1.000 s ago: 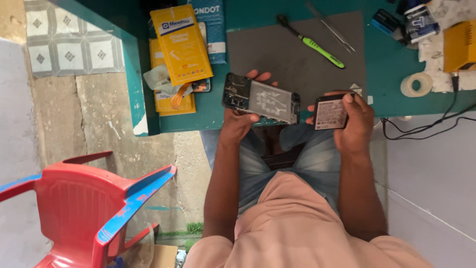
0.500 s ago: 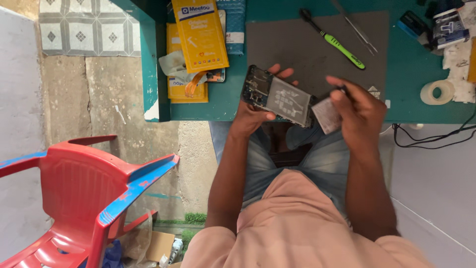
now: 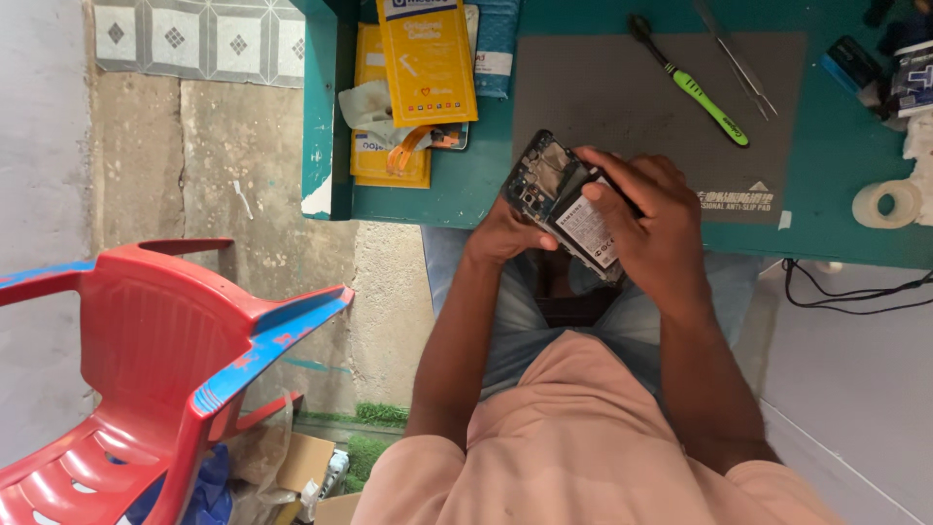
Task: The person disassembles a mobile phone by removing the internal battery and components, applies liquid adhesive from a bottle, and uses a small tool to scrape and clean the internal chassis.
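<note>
Head cam, looking straight down at the lap and the front edge of a teal workbench (image 3: 457, 194). The left hand (image 3: 505, 233) is wrapped around the underside of an opened phone (image 3: 546, 185), back cover off, so you can see the bare frame and camera end poking out at the upper left. The right hand (image 3: 646, 228) lies over the top of it, fingers curled down on a flat battery (image 3: 586, 230) with a white label that sits in the phone's body. So both hands are together, clamped on the same phone, which hangs just off the bench's front edge, above the person's jeans.

On the bench behind the hands there's a grey anti-slip mat (image 3: 622, 87). A green-handled screwdriver (image 3: 702, 97) lies diagonally on it, with metal tweezers (image 3: 737, 60) just beside it to the right. Left of the mat are yellow flat packages (image 3: 423, 58) stacked up, with a crumpled bit of film and an orange tab on top. Far right there's a roll of white tape (image 3: 884, 204) near the bench edge, and some dark bits in the corner I can't make out. Black cables (image 3: 855, 292) hang below the bench on the right.

Off to the left a red plastic chair (image 3: 165, 340) with blue-streaked armrests stands on a concrete floor
</note>
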